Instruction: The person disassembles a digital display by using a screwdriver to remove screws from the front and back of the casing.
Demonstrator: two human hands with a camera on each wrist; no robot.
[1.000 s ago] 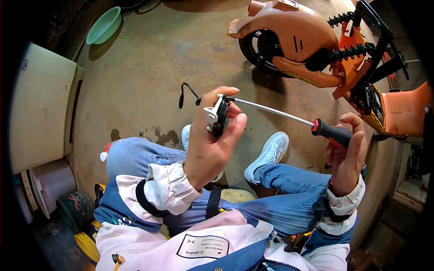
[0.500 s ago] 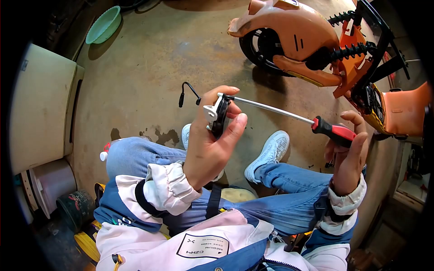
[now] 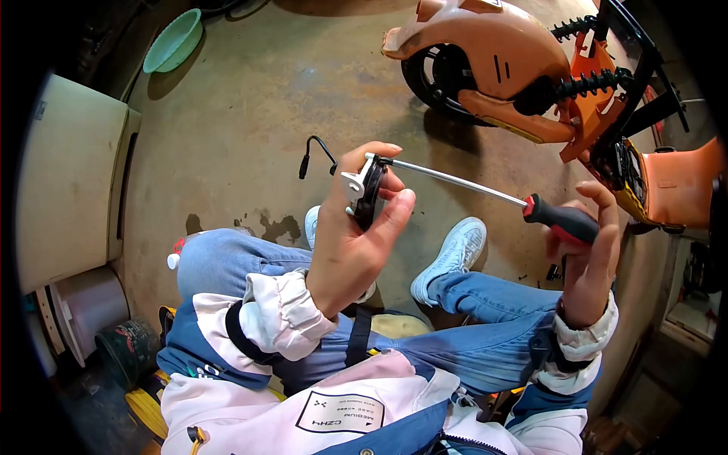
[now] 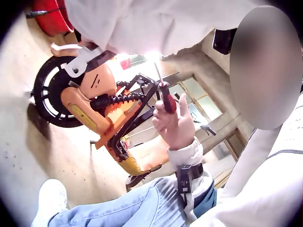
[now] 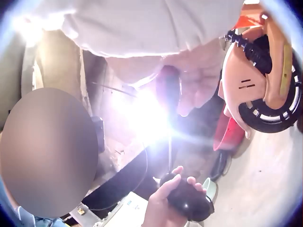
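Observation:
In the head view my left hand (image 3: 341, 262) grips a round black part with a white bracket (image 3: 353, 186) on it, thumb on the near side. A short black cable (image 3: 305, 158) sticks out beyond that hand. The black part (image 5: 189, 201) looks smooth and rounded in the right wrist view. My right hand (image 3: 585, 265) holds a screwdriver (image 3: 462, 183) by its red and black handle, between thumb and fingers. Its metal shaft reaches left, its tip right at the top end of the black part by the white bracket. Glare hides some of the shaft in the right wrist view.
An orange scooter (image 3: 508, 64) with a black wheel and coil springs stands ahead to the right. A green basin (image 3: 173, 44) is at the back left. Left of me are a pale cabinet (image 3: 68, 182) and a bucket (image 3: 87, 303). My shoes rest on the floor.
The screwdriver handle has turned about its axis, its red and black sides shifting. My right fingers and thumb have moved round it; the left hand and black part have stayed nearly still.

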